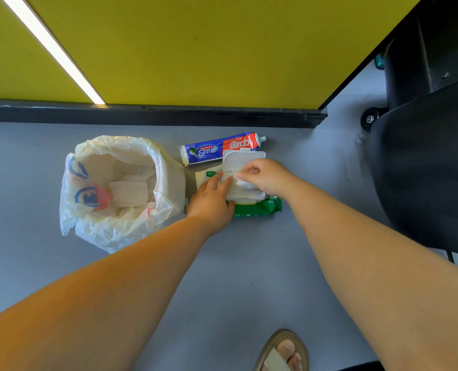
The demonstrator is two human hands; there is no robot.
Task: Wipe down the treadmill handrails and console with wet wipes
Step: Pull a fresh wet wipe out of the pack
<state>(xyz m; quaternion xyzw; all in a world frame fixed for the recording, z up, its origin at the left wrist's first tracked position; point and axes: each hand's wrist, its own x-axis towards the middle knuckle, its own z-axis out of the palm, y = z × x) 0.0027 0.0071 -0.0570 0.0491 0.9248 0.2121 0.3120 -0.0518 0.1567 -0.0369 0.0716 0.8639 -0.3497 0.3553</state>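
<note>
A green and white pack of wet wipes [260, 208] lies on the grey floor with its white flip lid [242, 158] standing open. My left hand [213, 200] rests flat on the pack, fingers straight, holding it down. My right hand [266, 176] pinches a white wet wipe [245, 190] that sticks out of the pack's opening. The black base of the treadmill [425, 162] fills the right side; its handrails and console are out of view.
A white plastic bag [120, 191] with crumpled used wipes inside stands open to the left of the pack. A blue and red toothpaste tube [222, 148] lies just behind the pack. A yellow wall with a dark skirting [153, 113] runs behind. My sandalled foot [282, 352] is at the bottom.
</note>
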